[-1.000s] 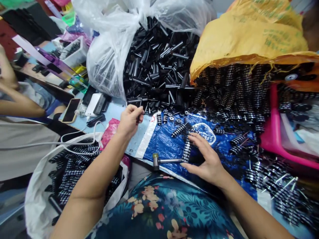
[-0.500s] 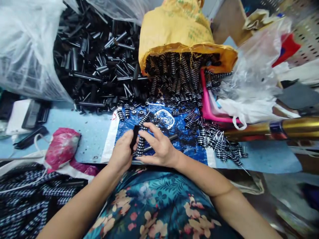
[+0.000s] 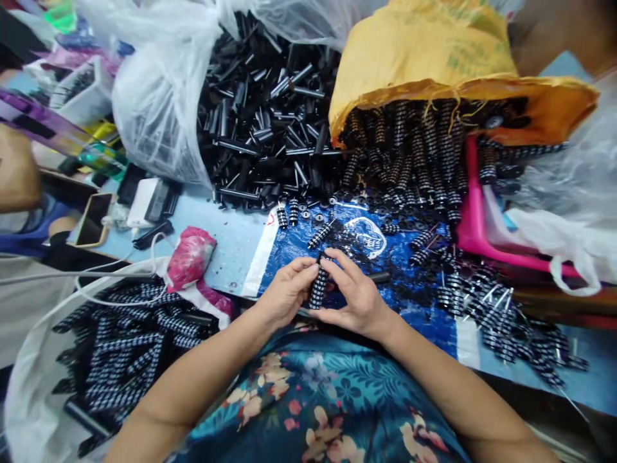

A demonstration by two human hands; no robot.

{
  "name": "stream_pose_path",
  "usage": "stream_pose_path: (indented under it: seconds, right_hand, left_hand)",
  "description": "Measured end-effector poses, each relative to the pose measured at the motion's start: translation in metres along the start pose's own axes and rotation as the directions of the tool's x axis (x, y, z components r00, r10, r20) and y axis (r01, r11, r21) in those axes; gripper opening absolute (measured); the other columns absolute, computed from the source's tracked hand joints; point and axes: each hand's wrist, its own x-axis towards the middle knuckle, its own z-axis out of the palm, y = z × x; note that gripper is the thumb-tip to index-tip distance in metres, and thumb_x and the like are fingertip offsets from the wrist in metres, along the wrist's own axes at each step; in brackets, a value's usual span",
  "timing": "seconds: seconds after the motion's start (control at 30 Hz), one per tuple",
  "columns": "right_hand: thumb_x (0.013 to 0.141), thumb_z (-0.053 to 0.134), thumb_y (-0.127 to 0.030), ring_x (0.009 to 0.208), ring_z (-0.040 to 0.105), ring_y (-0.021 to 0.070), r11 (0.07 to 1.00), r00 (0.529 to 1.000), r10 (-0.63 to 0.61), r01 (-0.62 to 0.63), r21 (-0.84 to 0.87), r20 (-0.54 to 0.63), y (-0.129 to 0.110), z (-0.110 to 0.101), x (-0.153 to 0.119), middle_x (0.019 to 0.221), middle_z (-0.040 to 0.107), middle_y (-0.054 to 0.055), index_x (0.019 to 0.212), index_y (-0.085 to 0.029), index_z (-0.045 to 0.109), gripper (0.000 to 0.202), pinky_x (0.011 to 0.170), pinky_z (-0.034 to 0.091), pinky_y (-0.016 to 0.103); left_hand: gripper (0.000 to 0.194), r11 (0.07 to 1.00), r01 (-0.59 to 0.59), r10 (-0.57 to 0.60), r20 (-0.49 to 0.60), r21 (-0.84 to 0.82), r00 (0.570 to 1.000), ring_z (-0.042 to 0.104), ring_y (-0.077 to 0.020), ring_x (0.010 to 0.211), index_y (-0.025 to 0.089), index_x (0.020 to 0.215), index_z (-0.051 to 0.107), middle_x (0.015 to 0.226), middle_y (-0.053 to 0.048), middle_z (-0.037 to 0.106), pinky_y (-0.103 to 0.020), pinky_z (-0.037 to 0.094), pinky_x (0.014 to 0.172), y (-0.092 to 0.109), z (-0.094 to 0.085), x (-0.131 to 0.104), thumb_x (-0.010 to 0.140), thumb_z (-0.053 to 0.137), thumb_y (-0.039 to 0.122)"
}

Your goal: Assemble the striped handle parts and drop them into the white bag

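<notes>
Between my hands, near the table's front edge, is a black cylinder dotted with white (image 3: 319,286). My right hand (image 3: 355,292) grips it from the right, thumb near its lower end and fingers at its upper end. My left hand (image 3: 288,289) pinches at its upper left side, where a small dark part shows between the fingertips. A blue printed plastic sheet (image 3: 409,315) lies under the work. On it are a similar dotted piece (image 3: 321,234), small black discs (image 3: 319,218) and a dark tube (image 3: 379,277) beside my right hand.
Black tubes (image 3: 236,146) fill a clear bag at the back. Dotted cylinders spill from a yellow sack (image 3: 419,51) by a pink tray (image 3: 475,218). More lie in a sack (image 3: 128,347) at lower left, near a pink bundle (image 3: 190,257). Another person's hand (image 3: 18,170) is at far left.
The view has swung left, bringing the phone and another person's hand into sight. My left hand has closed in on the cylinder's top, and the flat black piece it held upright is now mostly hidden.
</notes>
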Motion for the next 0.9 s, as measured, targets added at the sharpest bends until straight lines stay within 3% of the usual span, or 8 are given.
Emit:
stream_pose_path:
  seconds: [0.2,0.33,0.37,0.43,0.5,0.6,0.7,0.9]
  right_hand:
    - [0.094,0.08,-0.043,0.138,0.039,0.0387,0.999,1.0,0.001,-0.001,-0.044,-0.003,0.004,0.007,0.001,0.155,0.032,0.017,0.162,-0.023,0.019,0.094,0.113,0.042,0.058]
    - [0.102,0.068,-0.055,0.139,0.035,0.0422,0.983,0.999,-0.016,0.021,-0.184,0.028,0.01,0.004,-0.003,0.153,0.035,0.02,0.161,-0.019,0.021,0.084,0.112,0.036,0.064]
    - [0.105,0.064,-0.052,0.135,0.04,0.0422,0.974,0.998,0.001,0.015,-0.226,0.069,0.012,0.002,-0.005,0.147,0.042,0.02,0.157,-0.018,0.031,0.071,0.109,0.039,0.063]
    - [0.111,0.054,-0.039,0.118,0.056,0.0376,0.952,0.983,0.044,0.013,-0.305,0.179,0.015,-0.002,-0.012,0.127,0.059,0.016,0.139,-0.018,0.054,0.035,0.096,0.048,0.054]
    - [0.113,0.048,-0.03,0.096,0.063,0.0314,0.932,0.971,0.062,0.027,-0.361,0.232,0.016,-0.005,-0.017,0.107,0.065,0.012,0.118,-0.018,0.064,0.02,0.081,0.051,0.044]
    - [0.111,0.047,-0.025,0.084,0.062,0.0278,0.92,0.994,0.041,0.001,-0.391,0.099,0.016,-0.009,-0.015,0.099,0.064,0.01,0.113,-0.018,0.063,0.018,0.075,0.049,0.038]
    - [0.11,0.043,-0.02,0.079,0.061,0.0252,0.922,0.998,0.007,-0.031,-0.387,-0.064,0.018,-0.009,-0.003,0.095,0.063,0.008,0.118,-0.018,0.061,0.02,0.073,0.048,0.034]
    - [0.113,0.044,-0.023,0.065,0.056,0.0225,0.809,0.994,0.001,0.065,-0.584,0.111,0.017,-0.002,0.018,0.078,0.058,0.005,0.117,-0.014,0.062,0.02,0.061,0.044,0.033]
  left_hand:
    - [0.048,0.994,0.11,-0.11,0.093,0.004,0.99,0.07,-0.0179,0.07,0.015,0.099,0.06,0.082,-0.003,0.069,-0.031,0.058,0.066,-0.001,-0.01,0.0,0.068,0.088,0.037]
    - [0.047,0.97,-0.123,0.115,0.052,0.21,0.992,0.066,-0.0165,0.07,0.018,0.101,0.059,0.083,-0.002,0.067,-0.031,0.055,0.067,0.007,-0.027,0.005,0.07,0.084,0.042]
    - [0.042,0.905,-0.247,0.248,0.044,0.345,0.968,0.065,-0.0162,0.073,0.018,0.101,0.06,0.085,-0.002,0.066,-0.03,0.053,0.07,0.012,-0.035,0.006,0.073,0.082,0.042]
    - [0.03,0.626,-0.42,0.488,0.09,0.657,0.868,0.063,-0.0168,0.082,0.018,0.1,0.065,0.09,-0.004,0.067,-0.032,0.049,0.081,0.026,-0.052,0.009,0.078,0.077,0.036]
    - [0.019,0.287,-0.395,0.562,0.18,0.873,0.807,0.06,-0.0192,0.088,0.019,0.094,0.069,0.092,-0.005,0.067,-0.034,0.044,0.087,0.04,-0.068,0.012,0.079,0.075,0.028]
    - [0.017,0.058,-0.286,0.457,0.229,0.957,0.859,0.057,-0.0203,0.082,0.02,0.088,0.072,0.085,-0.005,0.065,-0.033,0.04,0.08,0.056,-0.082,0.017,0.074,0.078,0.026]
    - [0.023,0.084,-0.263,0.344,0.219,0.961,0.913,0.051,-0.0156,0.065,0.019,0.081,0.071,0.07,0.0,0.058,-0.028,0.032,0.064,0.062,-0.084,0.022,0.069,0.082,0.034]
    - [0.028,0.102,-0.191,0.19,0.17,0.976,0.967,0.044,-0.0118,0.059,0.016,0.083,0.064,0.063,0.004,0.052,-0.026,0.024,0.059,0.071,-0.078,0.028,0.071,0.078,0.037]
